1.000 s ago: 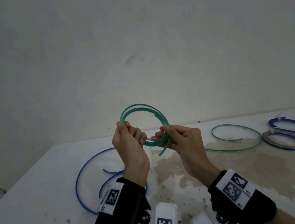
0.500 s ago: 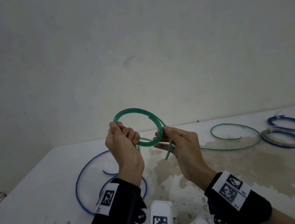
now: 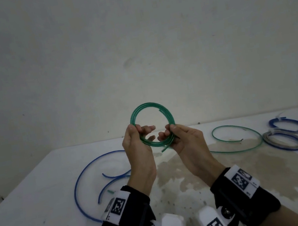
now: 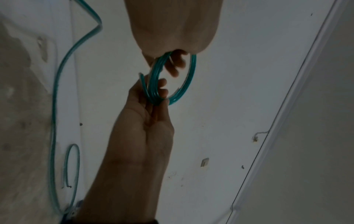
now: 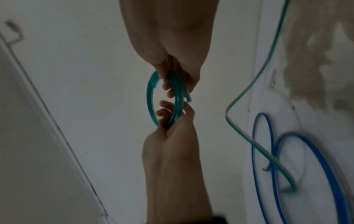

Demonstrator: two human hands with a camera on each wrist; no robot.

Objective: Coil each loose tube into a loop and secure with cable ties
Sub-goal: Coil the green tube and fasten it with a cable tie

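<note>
A green tube coil of a few turns stands upright in the air above the white table. My left hand grips its left side, thumb on the outside and fingers through the ring. My right hand pinches its lower right side. One free end pokes out below, between the hands; another shows at the upper right of the ring. The left wrist view shows the coil between both hands. In the right wrist view the coil is edge-on.
A long loose green tube lies on the table to the right, above a brown stain. A loose blue tube curls at the left. Two finished coils, blue and grey, lie at the far right. A wall stands behind.
The coil has turned to face me and looks rounder. My hands have shifted to its opposite sides, the left fingers now through the ring.
</note>
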